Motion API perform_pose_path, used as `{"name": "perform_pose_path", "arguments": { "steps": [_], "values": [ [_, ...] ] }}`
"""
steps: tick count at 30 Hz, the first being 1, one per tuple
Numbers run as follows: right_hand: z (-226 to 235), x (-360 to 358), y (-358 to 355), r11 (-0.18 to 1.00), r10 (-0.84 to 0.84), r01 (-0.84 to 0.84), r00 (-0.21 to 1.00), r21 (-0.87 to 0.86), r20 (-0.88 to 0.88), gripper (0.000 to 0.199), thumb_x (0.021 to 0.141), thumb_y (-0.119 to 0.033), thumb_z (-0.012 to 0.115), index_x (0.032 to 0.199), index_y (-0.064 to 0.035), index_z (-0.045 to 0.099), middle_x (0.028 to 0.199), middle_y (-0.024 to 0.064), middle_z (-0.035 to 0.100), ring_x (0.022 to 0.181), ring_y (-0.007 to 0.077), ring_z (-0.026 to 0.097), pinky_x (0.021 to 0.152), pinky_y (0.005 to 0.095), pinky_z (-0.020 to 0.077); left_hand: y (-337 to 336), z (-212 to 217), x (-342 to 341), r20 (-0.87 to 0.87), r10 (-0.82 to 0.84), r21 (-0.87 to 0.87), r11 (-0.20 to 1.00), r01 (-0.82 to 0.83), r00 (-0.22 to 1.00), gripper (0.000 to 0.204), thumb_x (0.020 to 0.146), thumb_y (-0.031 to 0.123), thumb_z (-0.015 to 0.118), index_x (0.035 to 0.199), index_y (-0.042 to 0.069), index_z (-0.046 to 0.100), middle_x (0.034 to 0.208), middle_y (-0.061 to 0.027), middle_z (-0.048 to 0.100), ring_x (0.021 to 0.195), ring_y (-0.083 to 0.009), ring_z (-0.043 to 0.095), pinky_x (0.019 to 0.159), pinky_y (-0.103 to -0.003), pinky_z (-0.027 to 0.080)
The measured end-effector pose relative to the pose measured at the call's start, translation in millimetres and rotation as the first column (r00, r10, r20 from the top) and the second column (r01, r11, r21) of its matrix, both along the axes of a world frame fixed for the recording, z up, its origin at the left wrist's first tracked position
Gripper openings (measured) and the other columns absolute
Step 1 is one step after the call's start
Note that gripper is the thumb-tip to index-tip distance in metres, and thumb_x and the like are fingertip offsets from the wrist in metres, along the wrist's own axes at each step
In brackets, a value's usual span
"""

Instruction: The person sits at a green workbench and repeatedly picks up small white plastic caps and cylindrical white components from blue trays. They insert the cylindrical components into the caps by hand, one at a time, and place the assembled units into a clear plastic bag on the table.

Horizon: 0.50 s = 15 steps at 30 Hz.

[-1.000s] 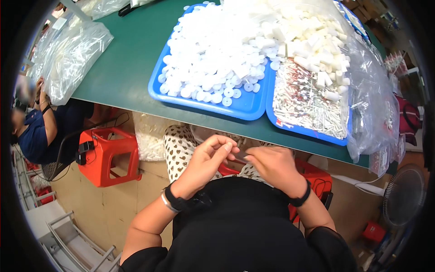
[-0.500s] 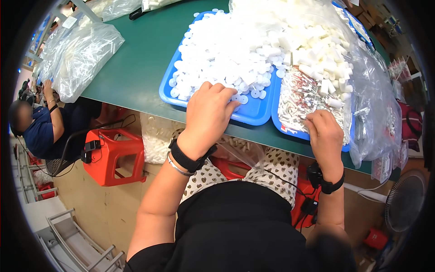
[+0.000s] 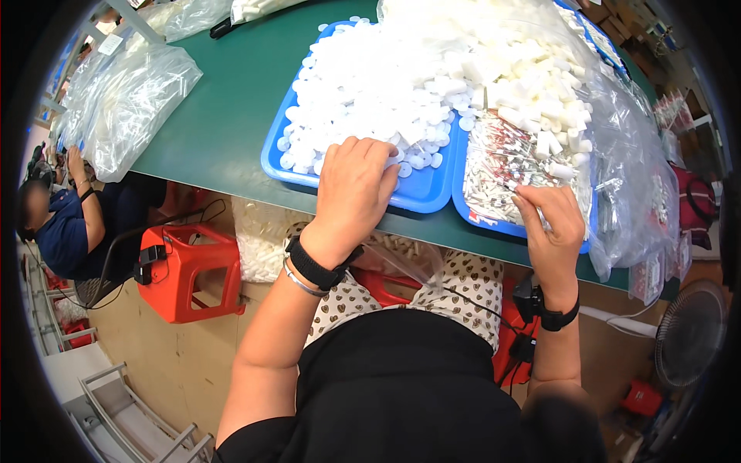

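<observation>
Left hand (image 3: 351,189) has moved to discs (image 3: 351,108), right hand (image 3: 556,218) to thin pieces (image 3: 482,185).

The wearer's two hands (image 3: 355,185) (image 3: 557,220), two nearest trays (image 3: 424,186) (image 3: 488,222) and one fan (image 3: 689,333) show.

A green table (image 3: 239,92) has the light brightest over its middle. A grey post (image 3: 136,19) slants at the table's far left. Just in front of the table's left part is a red stool (image 3: 171,279), and in front of its right part a second red stool (image 3: 503,356). A black chair (image 3: 91,289) is left of the table. Tan floor (image 3: 162,355) spreads before the table, toward a grey metal frame (image 3: 127,401) well apart to its front left. A dark round fan (image 3: 689,333) is near the table's right end, and brown cartons (image 3: 615,29) lie beyond its far right corner
</observation>
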State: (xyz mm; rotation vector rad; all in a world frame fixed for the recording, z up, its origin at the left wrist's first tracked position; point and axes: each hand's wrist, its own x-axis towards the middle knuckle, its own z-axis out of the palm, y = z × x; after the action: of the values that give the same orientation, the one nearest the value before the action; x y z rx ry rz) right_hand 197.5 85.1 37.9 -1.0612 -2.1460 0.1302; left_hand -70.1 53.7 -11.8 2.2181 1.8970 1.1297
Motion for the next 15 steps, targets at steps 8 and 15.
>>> {"name": "perform_pose_path", "arguments": {
  "steps": [8, 15],
  "values": [
    [-4, -25, -36, 0.917, 0.300, -0.325, 0.944, -0.231, -0.135, 0.010, 0.080, -0.001, 0.072, 0.087, -0.0042, 0.067, 0.078, 0.0056, 0.064, 0.071, 0.0239, 0.054, 0.064, 0.0347, 0.0431, -51, 8, 27, 0.953, 0.256, -0.110, 0.793, 0.599, -0.164, 0.028, 0.099, 0.016, 0.058, 0.120, -0.002, 0.062, 0.106, -0.0071, 0.068, 0.089, -0.0107, 0.064, 0.076, -0.024, 0.050],
    [-16, -29, -42, 0.895, 0.268, -0.281, 0.960, -0.347, -0.084, 0.007, 0.082, -0.001, 0.071, 0.086, -0.0014, 0.066, 0.076, 0.0070, 0.061, 0.067, 0.0247, 0.053, 0.062, 0.0354, 0.0433, -72, -17, 37, 0.806, 0.388, -0.033, 0.784, 0.620, -0.447, 0.031, 0.101, 0.018, 0.054, 0.122, -0.004, 0.058, 0.110, -0.0119, 0.066, 0.091, -0.0127, 0.062, 0.077, -0.026, 0.051]
  ]
}}
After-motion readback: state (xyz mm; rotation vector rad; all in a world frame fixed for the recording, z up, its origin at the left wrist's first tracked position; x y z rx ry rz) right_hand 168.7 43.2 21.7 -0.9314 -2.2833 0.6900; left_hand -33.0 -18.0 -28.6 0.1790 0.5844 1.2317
